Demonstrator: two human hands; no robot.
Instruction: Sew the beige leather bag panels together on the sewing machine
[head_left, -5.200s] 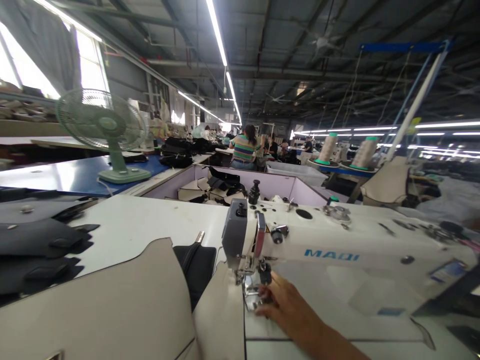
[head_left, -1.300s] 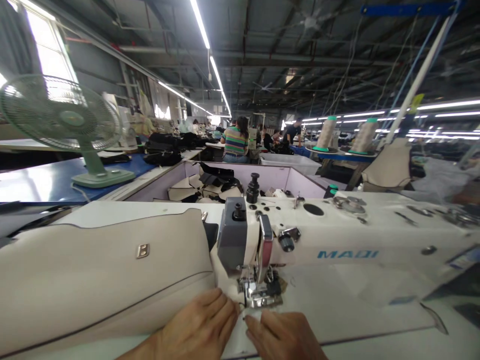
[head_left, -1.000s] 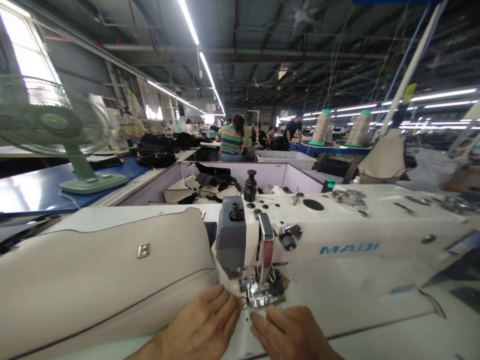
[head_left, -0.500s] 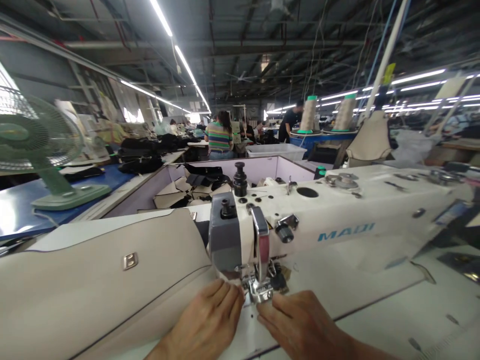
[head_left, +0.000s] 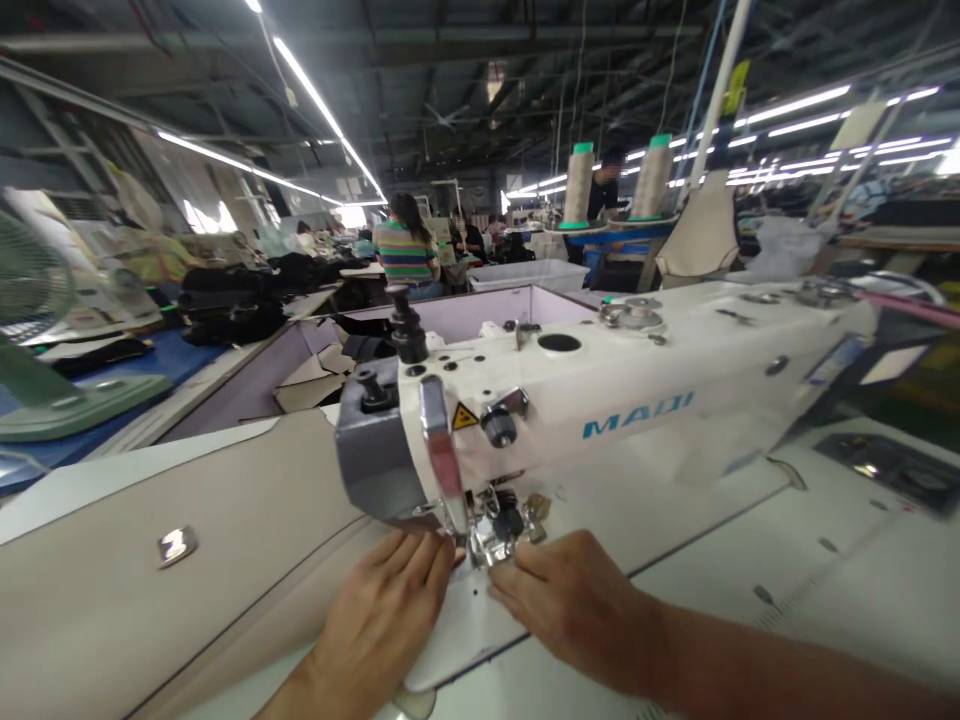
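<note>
Fingers (head_left: 431,560) are being held narrow and bunched on both hands, right in at the needle end of the machine; whether anything is being pinched cannot be told, as the undersides are being hidden. Out on the far left, a green fan (head_left: 71,395) is being cut off by the edge of the view, its base being carried by a blue tabletop (head_left: 180,350). Nearer, a broad cream panel (head_left: 247,510) is being borne flat on the left side, a metal clasp (head_left: 176,546) being shown on its face. Behind it, cream and black pieces (head_left: 313,375) are being contained by a lilac-walled bin (head_left: 491,310). At the panel's right end, the left hand (head_left: 394,595) is being seen knuckles up, just left of the presser foot (head_left: 489,548). Just right of the foot, the right hand (head_left: 574,600) is being held low over the machine's bed. Above, the white sewing machine (head_left: 622,370) is being marked by blue lettering, and, farther back, two thread cones (head_left: 579,190) are being supported upright.
</note>
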